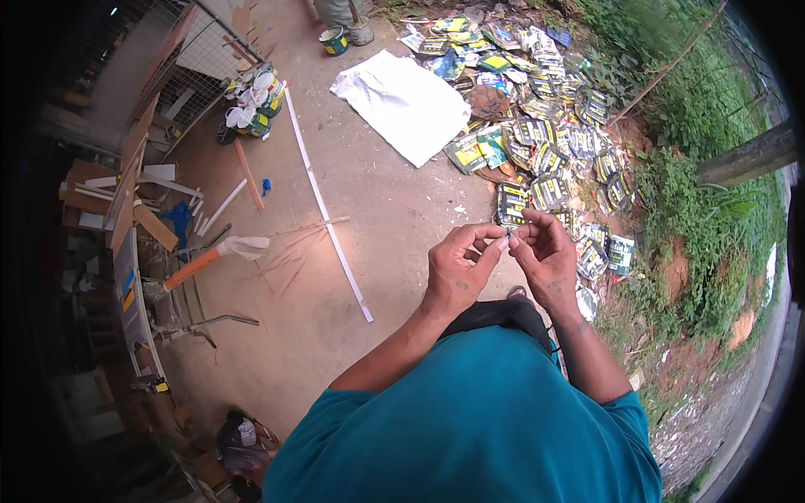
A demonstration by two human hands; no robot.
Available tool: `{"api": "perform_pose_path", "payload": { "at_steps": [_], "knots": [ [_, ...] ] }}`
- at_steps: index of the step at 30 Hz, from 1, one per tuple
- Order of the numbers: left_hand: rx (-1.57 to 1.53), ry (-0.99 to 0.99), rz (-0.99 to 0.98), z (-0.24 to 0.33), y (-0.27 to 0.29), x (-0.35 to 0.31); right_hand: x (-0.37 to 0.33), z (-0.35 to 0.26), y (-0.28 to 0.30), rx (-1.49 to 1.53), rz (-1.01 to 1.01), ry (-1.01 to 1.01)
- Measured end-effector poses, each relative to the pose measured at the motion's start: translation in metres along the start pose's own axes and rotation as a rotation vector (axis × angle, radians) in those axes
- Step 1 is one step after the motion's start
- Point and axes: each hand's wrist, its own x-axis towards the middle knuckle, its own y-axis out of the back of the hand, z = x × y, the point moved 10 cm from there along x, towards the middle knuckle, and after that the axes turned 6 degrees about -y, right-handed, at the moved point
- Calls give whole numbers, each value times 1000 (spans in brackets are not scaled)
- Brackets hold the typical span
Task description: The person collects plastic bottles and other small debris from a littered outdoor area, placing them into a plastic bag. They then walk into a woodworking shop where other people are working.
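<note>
In front of my chest, my left hand [464,261] and my right hand [543,251] come together, thumbs and forefingers pinching. A tiny dark piece [508,235] sits between the fingertips of both hands, too small for me to name. Both palms are turned partly up and the other fingers are curled. Beyond the hands lies a heap of flattened labelled containers [549,159], mostly black, yellow and green. A white sheet [407,105] is spread on the ground to the left of that heap.
A long white strip [314,180] runs along the concrete floor. Leftward are an orange pipe [194,268], wood scraps [298,239] and a cluster of buckets [256,105]. A green bucket [334,40] stands far off. Weeds and a post [746,157] border the right.
</note>
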Motion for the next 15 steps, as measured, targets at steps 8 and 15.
{"api": "perform_pose_path", "payload": {
  "at_steps": [8,15],
  "knots": [
    [34,216,-14,-28,29,40,59,-13,-40,-285,-160,187],
    [195,76,202,-30,76,115,166,-24,-103,-228,-401,147]
  ]
}}
